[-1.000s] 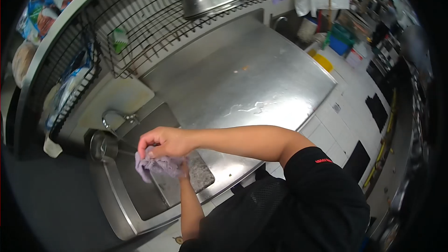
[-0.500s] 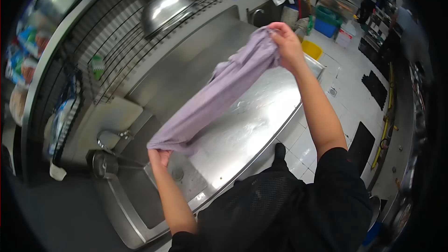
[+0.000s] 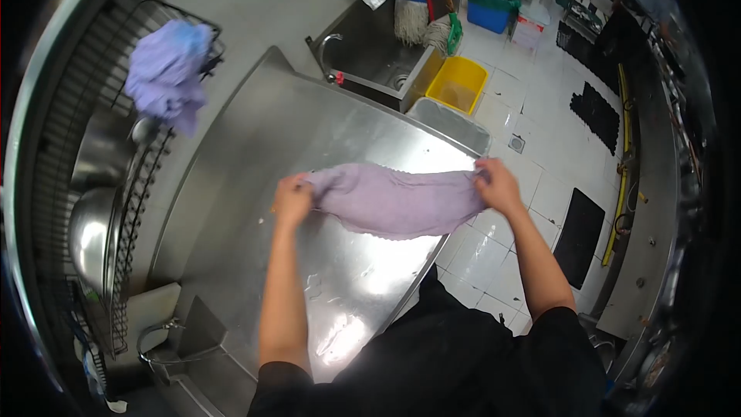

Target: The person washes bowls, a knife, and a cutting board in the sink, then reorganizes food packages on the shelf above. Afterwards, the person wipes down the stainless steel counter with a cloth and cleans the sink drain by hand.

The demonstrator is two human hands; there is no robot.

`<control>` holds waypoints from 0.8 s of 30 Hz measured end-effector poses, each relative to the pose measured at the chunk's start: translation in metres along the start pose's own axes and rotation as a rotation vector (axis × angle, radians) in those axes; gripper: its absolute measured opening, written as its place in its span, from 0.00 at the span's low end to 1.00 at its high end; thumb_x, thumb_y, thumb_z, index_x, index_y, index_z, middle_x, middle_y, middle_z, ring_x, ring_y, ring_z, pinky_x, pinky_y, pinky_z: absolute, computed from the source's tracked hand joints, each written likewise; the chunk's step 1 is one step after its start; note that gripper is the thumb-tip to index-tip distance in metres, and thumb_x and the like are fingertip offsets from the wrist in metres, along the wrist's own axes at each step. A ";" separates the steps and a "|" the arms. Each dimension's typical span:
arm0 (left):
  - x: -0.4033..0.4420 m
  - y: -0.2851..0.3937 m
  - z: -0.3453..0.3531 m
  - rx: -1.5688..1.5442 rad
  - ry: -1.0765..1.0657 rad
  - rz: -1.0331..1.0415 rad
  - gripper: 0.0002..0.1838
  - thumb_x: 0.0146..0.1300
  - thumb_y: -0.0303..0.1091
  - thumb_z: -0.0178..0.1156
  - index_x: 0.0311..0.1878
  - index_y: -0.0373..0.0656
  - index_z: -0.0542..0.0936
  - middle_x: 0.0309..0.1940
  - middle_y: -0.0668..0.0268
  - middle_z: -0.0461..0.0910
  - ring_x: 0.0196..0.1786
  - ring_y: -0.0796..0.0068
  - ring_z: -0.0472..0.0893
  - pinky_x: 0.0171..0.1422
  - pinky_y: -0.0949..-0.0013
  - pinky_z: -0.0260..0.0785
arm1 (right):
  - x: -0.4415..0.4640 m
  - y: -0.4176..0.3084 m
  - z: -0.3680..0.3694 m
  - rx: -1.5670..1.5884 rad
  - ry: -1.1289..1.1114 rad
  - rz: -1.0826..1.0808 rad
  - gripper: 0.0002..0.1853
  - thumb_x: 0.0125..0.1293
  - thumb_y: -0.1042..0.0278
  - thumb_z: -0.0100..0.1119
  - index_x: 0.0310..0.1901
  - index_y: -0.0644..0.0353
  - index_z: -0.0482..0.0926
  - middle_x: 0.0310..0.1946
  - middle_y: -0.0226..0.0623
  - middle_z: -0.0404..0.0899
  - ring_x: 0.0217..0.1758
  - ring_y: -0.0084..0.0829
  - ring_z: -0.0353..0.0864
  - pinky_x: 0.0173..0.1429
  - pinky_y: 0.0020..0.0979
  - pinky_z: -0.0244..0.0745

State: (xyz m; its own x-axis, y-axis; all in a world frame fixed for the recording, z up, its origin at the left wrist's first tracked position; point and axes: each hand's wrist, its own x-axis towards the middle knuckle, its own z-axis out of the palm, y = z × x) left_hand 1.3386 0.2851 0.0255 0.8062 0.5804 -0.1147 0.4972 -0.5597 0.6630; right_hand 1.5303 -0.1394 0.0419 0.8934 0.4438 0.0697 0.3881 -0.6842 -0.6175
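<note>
A light purple cloth (image 3: 397,199) is stretched sideways between my two hands, over the wet steel counter (image 3: 239,262). My left hand (image 3: 294,199) is closed on its left end. At the opposite end, my right hand (image 3: 496,184) pinches the cloth near the counter's right edge. The cloth sags a little along its lower edge; whether it touches the steel I cannot tell.
On the wire rack at left lie another purple cloth (image 3: 168,73) and a steel bowl (image 3: 94,235). Beyond the counter are a mop sink (image 3: 367,54), a mop (image 3: 411,19) and a yellow bucket (image 3: 457,83). A tap (image 3: 154,332) stands at lower left. Two people are far right.
The view has turned toward the mop sink. The cloth went from a long diagonal, folded strip to a shorter, wider, nearly level spread, lower over the counter. Both hands keep hold.
</note>
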 end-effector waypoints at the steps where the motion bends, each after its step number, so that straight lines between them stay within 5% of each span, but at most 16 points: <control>1: -0.021 0.043 0.030 0.222 0.087 -0.140 0.26 0.57 0.53 0.53 0.52 0.44 0.77 0.64 0.45 0.59 0.69 0.49 0.53 0.69 0.46 0.45 | -0.003 0.008 0.017 -0.148 -0.025 -0.145 0.20 0.49 0.61 0.61 0.44 0.59 0.76 0.47 0.45 0.73 0.49 0.43 0.72 0.55 0.38 0.66; 3: -0.030 0.060 0.099 0.345 0.116 -0.182 0.32 0.55 0.58 0.53 0.56 0.44 0.75 0.67 0.46 0.53 0.71 0.42 0.41 0.70 0.39 0.32 | -0.009 0.005 0.034 -0.287 -0.057 -0.294 0.22 0.47 0.59 0.62 0.45 0.60 0.76 0.50 0.48 0.71 0.52 0.48 0.70 0.57 0.42 0.64; 5: -0.029 0.073 0.136 0.516 0.112 0.123 0.31 0.56 0.54 0.54 0.57 0.42 0.73 0.67 0.46 0.53 0.70 0.39 0.44 0.70 0.41 0.33 | -0.012 -0.007 0.037 -0.245 0.074 -0.358 0.23 0.47 0.63 0.62 0.47 0.61 0.75 0.52 0.49 0.68 0.57 0.49 0.66 0.59 0.45 0.61; 9: -0.052 0.150 0.198 0.291 -0.207 0.560 0.23 0.55 0.40 0.55 0.49 0.30 0.75 0.67 0.49 0.55 0.69 0.44 0.51 0.71 0.46 0.39 | -0.008 0.012 0.042 -0.119 0.041 -0.350 0.21 0.48 0.73 0.57 0.47 0.64 0.73 0.52 0.53 0.68 0.57 0.51 0.65 0.59 0.46 0.61; 12: -0.027 0.192 0.215 0.265 -0.301 0.719 0.25 0.54 0.38 0.56 0.49 0.27 0.74 0.67 0.52 0.56 0.69 0.48 0.54 0.71 0.48 0.42 | -0.003 0.037 0.060 -0.019 0.092 -0.262 0.22 0.44 0.80 0.53 0.46 0.62 0.72 0.50 0.50 0.68 0.54 0.50 0.66 0.59 0.47 0.60; 14: -0.007 0.194 0.219 0.284 -0.300 0.714 0.25 0.53 0.38 0.56 0.52 0.30 0.73 0.67 0.53 0.55 0.68 0.49 0.55 0.71 0.48 0.43 | 0.008 0.039 0.065 -0.062 0.272 -0.202 0.23 0.42 0.81 0.50 0.46 0.63 0.71 0.48 0.50 0.68 0.52 0.52 0.66 0.58 0.47 0.60; 19: 0.034 0.183 0.205 0.382 -0.129 0.606 0.28 0.55 0.39 0.54 0.62 0.46 0.69 0.69 0.56 0.52 0.68 0.50 0.56 0.72 0.50 0.42 | 0.027 0.023 0.049 -0.116 0.185 -0.215 0.24 0.41 0.80 0.52 0.46 0.63 0.71 0.48 0.51 0.68 0.51 0.52 0.66 0.57 0.48 0.60; 24: 0.120 0.144 0.170 0.560 0.119 0.344 0.32 0.61 0.47 0.51 0.69 0.53 0.57 0.71 0.56 0.48 0.70 0.49 0.52 0.73 0.51 0.39 | 0.054 -0.009 0.044 -0.162 -0.035 -0.220 0.30 0.47 0.63 0.65 0.54 0.58 0.71 0.54 0.51 0.65 0.63 0.52 0.61 0.65 0.48 0.55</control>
State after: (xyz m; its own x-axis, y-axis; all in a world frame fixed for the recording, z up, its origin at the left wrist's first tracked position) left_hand 1.5617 0.1731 -0.0185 0.9238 0.3569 0.1385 0.3350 -0.9288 0.1587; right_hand 1.5651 -0.0842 0.0170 0.7762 0.6100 0.1595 0.6057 -0.6513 -0.4571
